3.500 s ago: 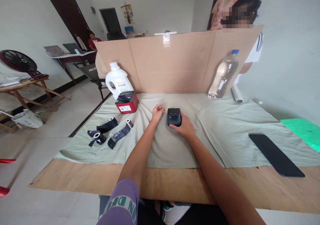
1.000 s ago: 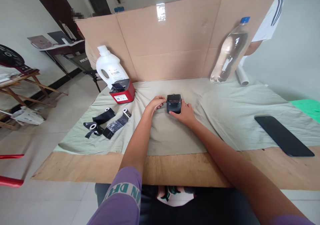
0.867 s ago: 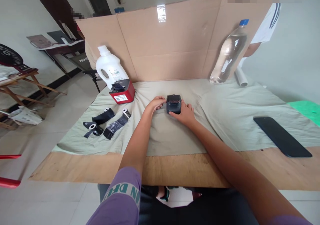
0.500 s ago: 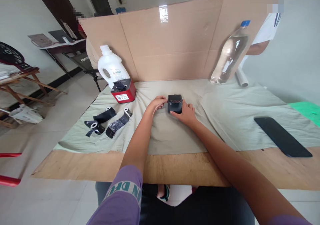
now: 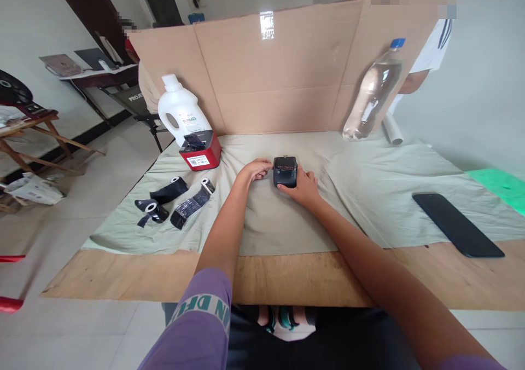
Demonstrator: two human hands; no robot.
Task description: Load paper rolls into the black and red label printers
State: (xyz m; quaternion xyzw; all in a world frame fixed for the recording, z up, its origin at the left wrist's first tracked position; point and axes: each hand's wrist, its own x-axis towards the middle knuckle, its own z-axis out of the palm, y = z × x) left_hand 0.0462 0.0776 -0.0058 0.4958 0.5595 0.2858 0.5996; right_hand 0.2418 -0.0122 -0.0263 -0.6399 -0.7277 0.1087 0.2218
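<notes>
The small black box-shaped device (image 5: 285, 178) sits between your hands; your right hand (image 5: 304, 188) grips its right side, while your left hand (image 5: 257, 169) curls narrow at its left, its hold unclear. Brace it firmly against sliding on the wrinkled pale-green cloth (image 5: 287, 225).

Soft, fairly even light fills the room, its source hard to make out. White glare catches the tape strip (image 5: 267, 25) and the water bottle (image 5: 374, 99); the cloth's (image 5: 287, 230) folds hold faint shadows. Both hands (image 5: 258, 169) (image 5: 306, 188) and the black device (image 5: 285, 179) look reasonably sharp, while the phone (image 5: 457, 225) stretches toward the edge.
</notes>
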